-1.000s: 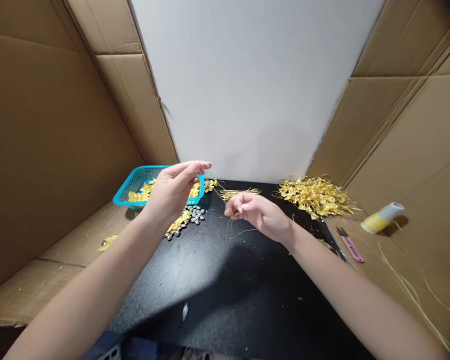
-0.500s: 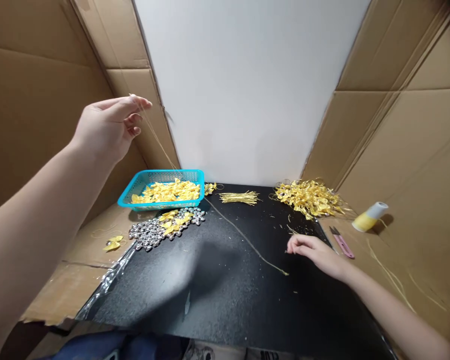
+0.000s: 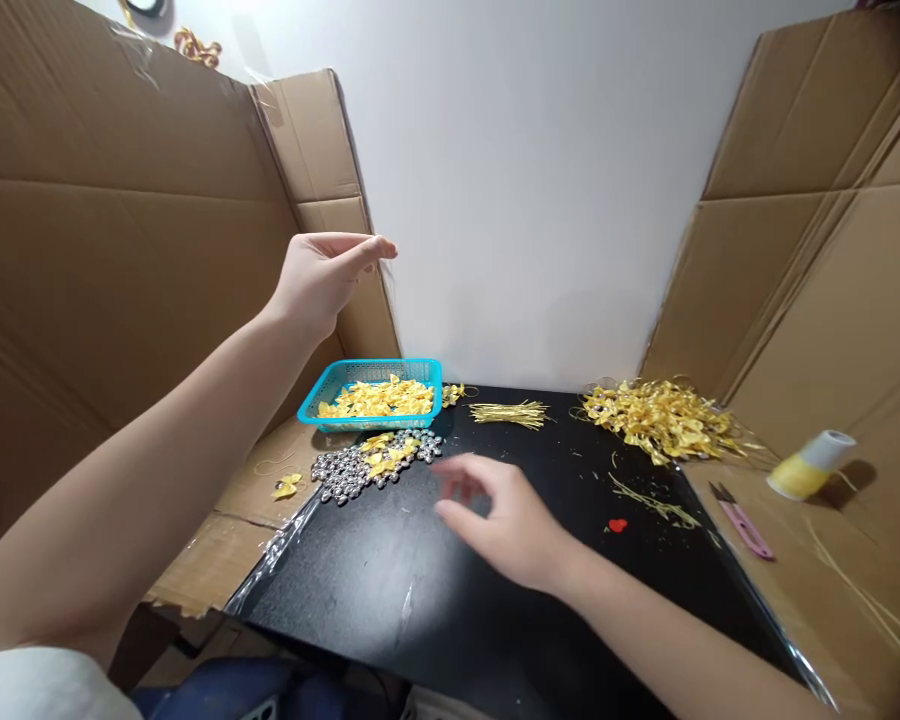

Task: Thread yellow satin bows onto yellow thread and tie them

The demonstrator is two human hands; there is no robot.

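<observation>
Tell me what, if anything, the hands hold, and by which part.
The left hand pinches what looks like a thread, too faint to tell by which part. The right hand is open, with nothing visible in it.

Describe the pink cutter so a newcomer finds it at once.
Find the black tabletop, then cross its right edge onto the cardboard. The pink cutter lies there, near the yellow-and-white thread cone; unlike the cone, it is flat, with dark pointed blades.
</observation>
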